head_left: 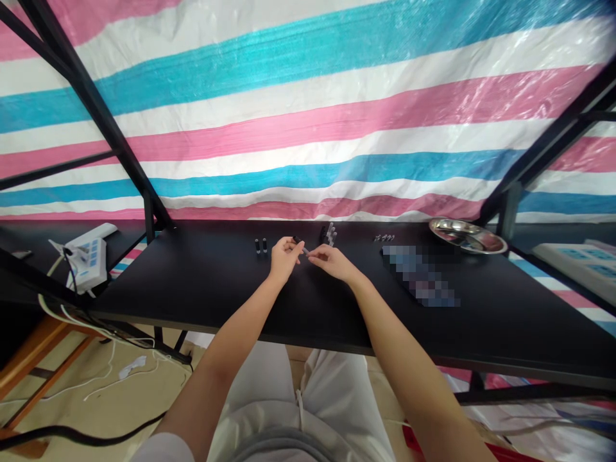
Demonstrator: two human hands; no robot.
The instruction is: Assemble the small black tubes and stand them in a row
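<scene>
Above the middle of the black table (pixel 216 282), my left hand (pixel 285 260) pinches a small, slim tube (pixel 306 251) near its dark end. The fingertips of my right hand (pixel 332 262) are closed on its paler end, so both hands meet at the one piece. What kind of tube it is, I cannot tell. Two small black tubes (pixel 260 246) with pale bands stand left of my hands. Just behind my right hand is a cluster of clear pieces (pixel 331 233) with dark ones beside them. Several tiny clear parts (pixel 385 238) lie farther right.
A round metal dish (pixel 466 236) sits at the table's back right. In front of it lies a dark, pixelated flat object (pixel 418 276). Black frame posts (pixel 129 154) rise at both sides, before a striped sheet (pixel 308 128). Left are a power strip (pixel 91 263) and cables.
</scene>
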